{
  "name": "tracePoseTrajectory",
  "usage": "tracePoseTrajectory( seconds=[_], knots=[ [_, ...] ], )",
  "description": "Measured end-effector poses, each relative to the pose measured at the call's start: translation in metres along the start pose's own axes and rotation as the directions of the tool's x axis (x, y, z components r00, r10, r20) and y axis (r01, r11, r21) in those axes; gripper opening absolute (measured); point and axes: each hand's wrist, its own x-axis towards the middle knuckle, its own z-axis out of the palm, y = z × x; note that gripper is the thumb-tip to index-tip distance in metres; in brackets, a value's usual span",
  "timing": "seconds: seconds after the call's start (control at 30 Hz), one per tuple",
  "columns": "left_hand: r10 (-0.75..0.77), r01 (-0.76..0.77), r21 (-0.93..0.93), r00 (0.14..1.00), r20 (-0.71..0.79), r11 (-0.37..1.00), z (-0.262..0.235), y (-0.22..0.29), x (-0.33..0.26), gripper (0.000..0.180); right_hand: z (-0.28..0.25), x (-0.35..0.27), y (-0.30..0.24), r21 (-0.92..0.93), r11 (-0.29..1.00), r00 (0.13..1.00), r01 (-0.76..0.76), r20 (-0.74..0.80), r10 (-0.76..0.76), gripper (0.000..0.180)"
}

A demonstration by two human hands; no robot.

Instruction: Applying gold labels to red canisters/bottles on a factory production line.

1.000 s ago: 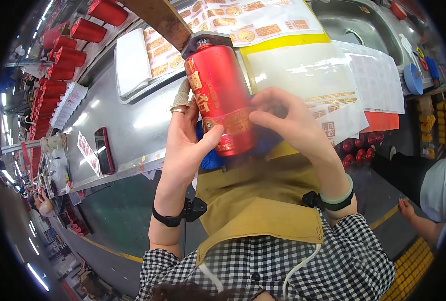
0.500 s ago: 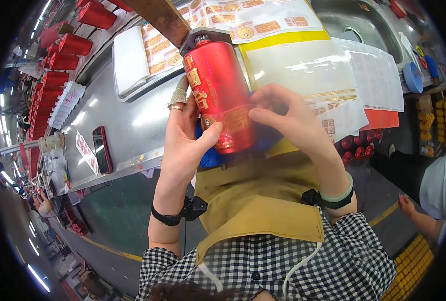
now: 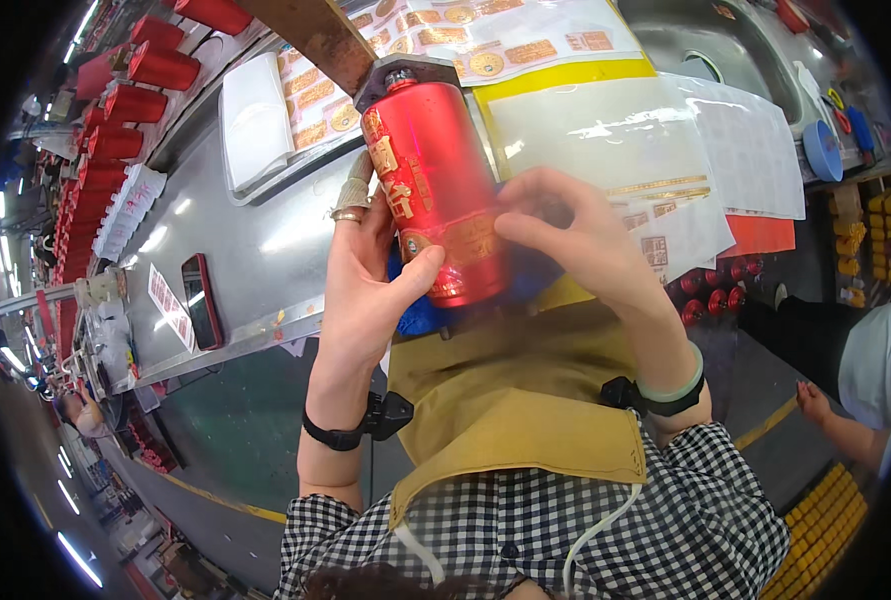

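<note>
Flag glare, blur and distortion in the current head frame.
Head view throughout: glare streaks the metal worktop and plastic sheet; haze softens the right side of the red bottle; strip lights blow out at far left; red containers curve along the fisheye rim.

A grey metal bench [image 3: 250,235] is set across the far side, its surface streaked with reflected white light. At the far right, a steel sink [image 3: 745,50] is placed. On the near left, the floor [image 3: 225,425] is seen in dark green and grey, crossed by a yellow line [image 3: 230,504]. The left margin is lit by white tube lights [image 3: 79,559].
</note>
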Motion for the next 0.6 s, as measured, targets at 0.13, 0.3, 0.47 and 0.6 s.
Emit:
tracePoseTrajectory(
  seconds=[0.13,0.3,0.47,0.6],
  knots=[
    [-0.002,0.002,0.005,1.000,0.006,1.000,0.000,-0.001,-0.002,0.091,0.002,-0.002,0.001,-0.023,1.000,1.000,0.005,-0.013,-0.005,0.031],
    [0.010,-0.010,-0.006,1.000,0.009,1.000,-0.001,-0.005,-0.003,0.090,0.017,-0.013,0.008,-0.209,0.946,0.919,0.248,-0.259,-0.298,0.025],
    [0.043,-0.041,0.027,0.997,-0.058,0.999,0.003,-0.004,-0.003,0.091,0.039,-0.048,0.023,-0.712,0.290,0.497,0.640,0.095,-0.863,0.032],
    [0.006,-0.006,0.000,1.000,-0.002,1.000,-0.002,0.001,-0.001,0.086,0.046,-0.051,0.030,-0.791,0.242,0.564,0.562,0.152,-0.812,0.035]
  ],
)
